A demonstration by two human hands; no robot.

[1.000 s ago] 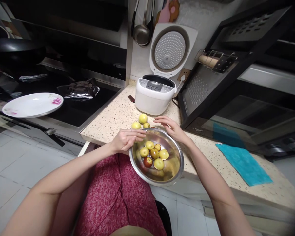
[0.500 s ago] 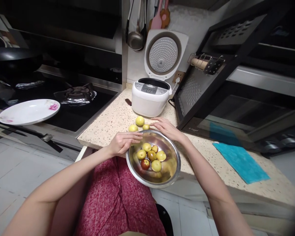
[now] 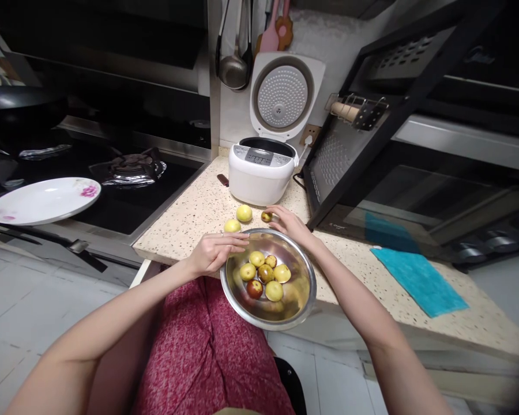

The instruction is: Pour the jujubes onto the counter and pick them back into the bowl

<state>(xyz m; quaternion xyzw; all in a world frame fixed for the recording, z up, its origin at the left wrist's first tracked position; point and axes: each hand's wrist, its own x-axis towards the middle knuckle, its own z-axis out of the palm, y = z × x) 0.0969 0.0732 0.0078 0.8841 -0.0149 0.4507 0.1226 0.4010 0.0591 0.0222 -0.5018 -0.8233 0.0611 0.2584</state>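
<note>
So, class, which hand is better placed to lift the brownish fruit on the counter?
Probably the right hand: it is at the brownish fruit, while the left hand is at the bowl's rim.

metal bowl (image 3: 296, 294): round, shiny, open side up, jutting past the counter's front edge | seven fruits (image 3: 274, 291): clustered inside, yellow-green to brown-mottled, one red-brown | two yellow-green fruits (image 3: 244, 213): on counter (image 3: 190, 213), beyond rim | brown-mottled fruit (image 3: 265, 217): near them, at right hand (image 3: 290, 223)

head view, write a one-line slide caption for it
Left hand at a stainless-steel bowl of jujubes, right hand at a brown-patched jujube before an open rice cooker.
</note>
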